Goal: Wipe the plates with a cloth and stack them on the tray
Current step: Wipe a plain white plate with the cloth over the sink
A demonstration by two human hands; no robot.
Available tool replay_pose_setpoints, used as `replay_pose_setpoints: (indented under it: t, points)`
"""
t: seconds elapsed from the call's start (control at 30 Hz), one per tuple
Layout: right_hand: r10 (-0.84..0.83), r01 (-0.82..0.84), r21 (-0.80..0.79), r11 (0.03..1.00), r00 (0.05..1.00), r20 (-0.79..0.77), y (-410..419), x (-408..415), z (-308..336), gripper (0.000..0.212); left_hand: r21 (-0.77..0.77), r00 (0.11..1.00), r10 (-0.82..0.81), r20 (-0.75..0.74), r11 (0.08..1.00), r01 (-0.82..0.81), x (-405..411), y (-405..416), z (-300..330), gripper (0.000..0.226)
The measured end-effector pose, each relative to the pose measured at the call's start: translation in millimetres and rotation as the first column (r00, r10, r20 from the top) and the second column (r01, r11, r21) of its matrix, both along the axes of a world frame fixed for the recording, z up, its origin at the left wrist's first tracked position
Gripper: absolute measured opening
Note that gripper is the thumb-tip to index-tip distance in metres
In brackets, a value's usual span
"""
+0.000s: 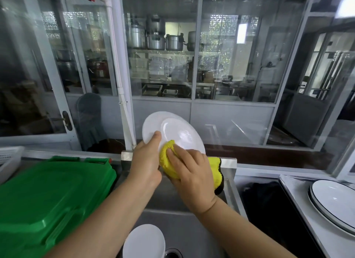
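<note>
— Glass partitions (230, 56) fill the far side, with metal pots (155, 36) on shelves behind them. What's on the near side?

— A steel sink (172, 209) sits in the middle, with a drain (172, 255) at the near edge. One white plate (144, 242) lies in the basin just left of that drain.

— And the hands?

— The left hand (146, 161) grips a white plate (172, 131) above the sink by its lower left rim, thumb laid over the face. It is tilted up, its face turned toward the person.

— The other one?

— The right hand (190, 173) presses a yellow cloth (167, 159) against the lower part of that plate, fingers spread over the bunched cloth and curled round it. A loose end of the cloth, edged in black, hangs to the right behind the wrist.

— Where do the finished ones sit?

— On the right, a white tray (299, 194) rests on the surface, and on it lie stacked plates with dark rims (334, 200). I cannot count them surely.

— Anything on the left?

— A green plastic lid (48, 200) lies beside the sink, and a white basket (9, 159) stands at the far left edge.
</note>
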State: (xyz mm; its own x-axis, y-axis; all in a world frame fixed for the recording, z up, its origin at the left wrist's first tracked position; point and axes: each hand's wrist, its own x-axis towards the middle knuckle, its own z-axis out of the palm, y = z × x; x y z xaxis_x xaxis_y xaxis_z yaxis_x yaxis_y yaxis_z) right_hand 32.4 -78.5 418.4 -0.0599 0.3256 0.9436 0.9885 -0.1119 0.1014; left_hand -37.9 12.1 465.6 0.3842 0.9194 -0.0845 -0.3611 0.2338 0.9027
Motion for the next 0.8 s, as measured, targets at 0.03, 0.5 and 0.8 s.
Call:
replay_pose_setpoints:
  t: [0.03, 0.5, 0.8]
  points:
    - [0.013, -0.013, -0.013, 1.0, 1.0, 0.017, 0.3, 1.1, -2.2, 0.036, -0.001, 1.0, -0.01, 0.024, 1.0, 0.01, -2.5, 1.5, -0.9, 0.023]
    - [-0.086, 0.048, -0.181, 0.982, 0.975, -0.207, 5.5, 27.7, 48.5, 0.046, 0.264, 0.996, -0.086, -0.039, 0.96, 0.093, -20.5, 13.7, -4.7, 0.016]
    - [0.23, -0.238, -0.249, 0.939, 0.971, -0.061, 0.7, 23.5, 2.0, 0.033, 0.252, 0.996, -0.084, 0.041, 0.965, 0.071, -28.4, 19.4, 12.9, 0.01]
